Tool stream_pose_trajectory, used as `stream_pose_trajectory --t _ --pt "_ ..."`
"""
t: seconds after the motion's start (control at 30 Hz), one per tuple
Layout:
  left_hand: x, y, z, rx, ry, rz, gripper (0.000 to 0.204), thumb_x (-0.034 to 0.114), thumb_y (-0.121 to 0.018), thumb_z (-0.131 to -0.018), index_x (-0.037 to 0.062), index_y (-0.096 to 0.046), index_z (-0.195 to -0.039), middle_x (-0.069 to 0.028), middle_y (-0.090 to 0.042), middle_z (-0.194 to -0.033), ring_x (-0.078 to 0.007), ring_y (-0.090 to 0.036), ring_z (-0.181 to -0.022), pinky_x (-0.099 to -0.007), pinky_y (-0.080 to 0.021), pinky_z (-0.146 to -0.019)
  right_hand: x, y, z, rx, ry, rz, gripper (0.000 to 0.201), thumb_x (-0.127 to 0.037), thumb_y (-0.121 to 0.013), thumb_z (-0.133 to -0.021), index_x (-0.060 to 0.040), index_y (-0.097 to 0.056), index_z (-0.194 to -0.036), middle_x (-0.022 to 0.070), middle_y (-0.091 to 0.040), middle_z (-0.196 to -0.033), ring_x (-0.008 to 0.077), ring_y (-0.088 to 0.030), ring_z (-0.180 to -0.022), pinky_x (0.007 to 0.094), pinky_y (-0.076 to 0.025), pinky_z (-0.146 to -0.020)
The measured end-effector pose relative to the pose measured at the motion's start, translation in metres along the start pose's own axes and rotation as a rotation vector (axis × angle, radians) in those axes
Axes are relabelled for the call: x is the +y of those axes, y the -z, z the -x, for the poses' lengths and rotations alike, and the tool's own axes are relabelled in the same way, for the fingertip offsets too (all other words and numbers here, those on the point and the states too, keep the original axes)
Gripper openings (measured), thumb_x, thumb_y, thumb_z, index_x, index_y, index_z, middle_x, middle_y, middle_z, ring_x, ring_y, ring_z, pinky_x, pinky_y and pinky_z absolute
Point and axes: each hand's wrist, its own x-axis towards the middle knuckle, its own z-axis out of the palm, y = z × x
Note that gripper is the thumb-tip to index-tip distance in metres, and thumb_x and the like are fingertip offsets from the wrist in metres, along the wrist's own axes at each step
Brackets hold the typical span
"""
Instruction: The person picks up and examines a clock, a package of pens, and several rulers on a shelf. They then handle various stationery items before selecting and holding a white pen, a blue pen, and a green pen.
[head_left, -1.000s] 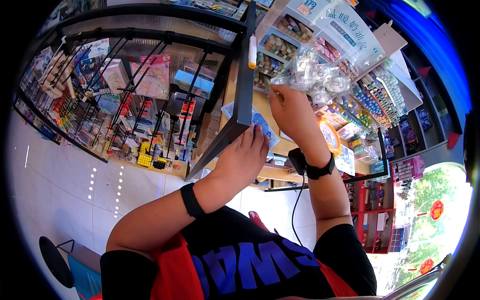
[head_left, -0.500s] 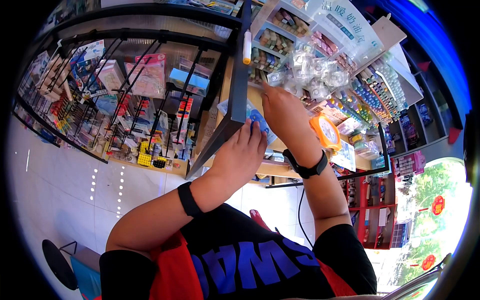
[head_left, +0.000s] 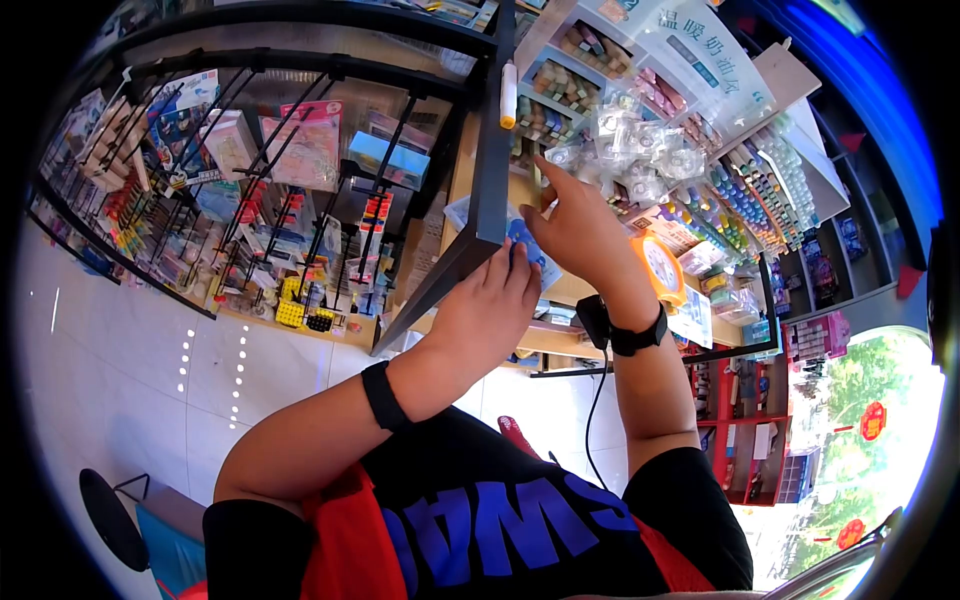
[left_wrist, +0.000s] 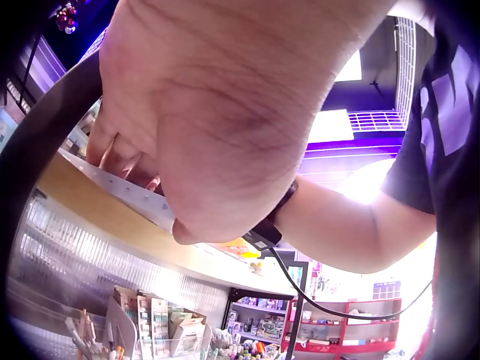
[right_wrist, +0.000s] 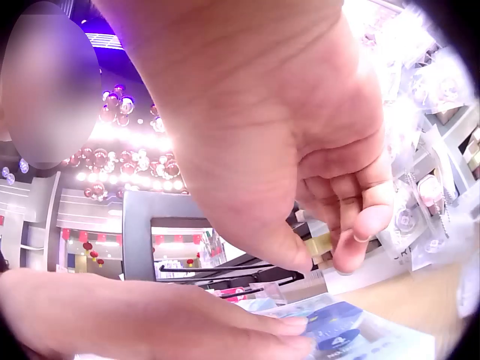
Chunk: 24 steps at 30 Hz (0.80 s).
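Left hand (head_left: 480, 325), fingers extended, rests on a flat blue-and-white packet (right_wrist: 339, 316), lower right of the right-wrist view. Right hand (head_left: 585, 228), fingers loosely bent, grasps nothing. Apparently midway: packet laid down, not yet released.

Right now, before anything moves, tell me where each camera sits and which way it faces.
Head: on the person's head, facing forward and down; the left hand, right hand, left arm, right arm and shirt show.
Left wrist: at that wrist, looking past the palm towards red shelves; right arm and shirt show.
Right wrist: at that wrist, looking past the palm and bent fingers, with the left hand low in view.
Shared: head and right wrist both show the left fingertips on a blue packet.
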Motion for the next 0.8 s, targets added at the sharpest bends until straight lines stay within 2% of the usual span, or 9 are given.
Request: stream_pose_trajectory --t 0.03,0.1,0.2,0.23,0.3,0.4,0.53,0.6,0.8 --pt "0.001 0.000 0.000 0.007 -0.004 0.003 0.047 0.018 -0.062 -0.099 -0.0021 -0.064 -0.141 -0.0260 -0.063 -0.147 -0.0435 -0.058 -0.142 -0.0525 -0.047 -0.120 0.003 -0.001 -0.001 -0.001 0.001 0.000 0.052 -0.021 -0.080 -0.096 0.0026 -0.069 -0.140 0.0273 -0.077 -0.102 0.0472 -0.074 -0.088 0.0493 -0.059 -0.084" --pt "0.001 0.001 0.000 0.005 -0.005 0.002 0.047 0.018 -0.062 -0.099 -0.0021 -0.064 -0.142 -0.0260 -0.063 -0.147 -0.0436 -0.058 -0.142 -0.0525 -0.047 -0.120 0.014 -0.008 -0.002 0.050 0.119 0.097 0.043 -0.014 -0.073 -0.097 0.0017 -0.067 -0.137 0.0291 -0.076 -0.101 0.0511 -0.071 -0.102 0.0556 -0.057 -0.090" --pt "0.000 0.002 -0.001 -0.003 -0.005 -0.010 0.048 0.019 -0.062 -0.099 -0.0017 -0.064 -0.142 -0.0256 -0.063 -0.148 -0.0434 -0.058 -0.142 -0.0527 -0.046 -0.120 0.026 -0.015 -0.009 0.157 0.192 0.099 0.030 -0.013 -0.072 -0.098 0.0002 -0.069 -0.125 0.0277 -0.076 -0.101 0.0505 -0.072 -0.097 0.0569 -0.058 -0.086" --pt "0.000 0.002 -0.001 -0.009 -0.005 -0.014 0.048 0.019 -0.062 -0.099 -0.0014 -0.064 -0.143 -0.0253 -0.063 -0.148 -0.0432 -0.057 -0.142 -0.0528 -0.046 -0.120 0.026 -0.015 -0.011 0.158 0.191 0.098 0.030 -0.013 -0.072 -0.098 0.0002 -0.069 -0.125 0.0277 -0.076 -0.101 0.0505 -0.072 -0.097 0.0569 -0.058 -0.086" --pt "0.001 0.002 -0.002 -0.018 0.004 0.004 0.048 0.019 -0.062 -0.099 -0.0012 -0.064 -0.143 -0.0249 -0.062 -0.149 -0.0430 -0.057 -0.143 -0.0526 -0.046 -0.120 0.024 -0.017 -0.015 0.149 0.079 0.138 0.021 -0.015 -0.072 -0.099 0.0001 -0.067 -0.113 0.0258 -0.076 -0.103 0.0502 -0.072 -0.092 0.0571 -0.058 -0.081" --pt "0.002 0.002 -0.003 -0.034 0.011 0.027 0.049 0.018 -0.062 -0.099 -0.0008 -0.064 -0.144 -0.0243 -0.062 -0.150 -0.0427 -0.056 -0.144 -0.0522 -0.045 -0.121 0.022 -0.020 -0.022 0.178 0.071 0.215 0.018 -0.017 -0.072 -0.099 -0.0010 -0.066 -0.106 0.0248 -0.075 -0.102 0.0501 -0.072 -0.088 0.0574 -0.059 -0.078" --pt "0.001 0.002 -0.003 -0.042 0.006 0.032 0.049 0.018 -0.063 -0.099 -0.0008 -0.064 -0.144 -0.0243 -0.061 -0.151 -0.0427 -0.055 -0.146 -0.0516 -0.045 -0.122 0.024 -0.022 -0.028 0.194 0.123 0.272 0.015 -0.014 -0.070 -0.100 -0.0019 -0.064 -0.105 0.0242 -0.074 -0.099 0.0492 -0.073 -0.089 0.0571 -0.059 -0.077" --pt "0.001 0.004 -0.004 -0.045 0.008 0.033 0.049 0.017 -0.063 -0.099 -0.0007 -0.064 -0.144 -0.0241 -0.062 -0.151 -0.0424 -0.055 -0.145 -0.0517 -0.045 -0.122 0.035 -0.029 -0.032 0.255 0.237 0.202 0.015 -0.013 -0.069 -0.100 -0.0021 -0.069 -0.110 0.0254 -0.076 -0.097 0.0496 -0.072 -0.092 0.0574 -0.058 -0.079" --pt "0.000 0.008 -0.005 -0.039 0.009 0.038 0.049 0.016 -0.062 -0.099 -0.0007 -0.064 -0.144 -0.0228 -0.063 -0.149 -0.0408 -0.056 -0.145 -0.0507 -0.045 -0.122 0.032 -0.032 -0.032 0.246 0.121 0.305 0.014 -0.010 -0.063 -0.102 -0.0045 -0.069 -0.113 0.0224 -0.076 -0.094 0.0485 -0.073 -0.086 0.0583 -0.058 -0.076"
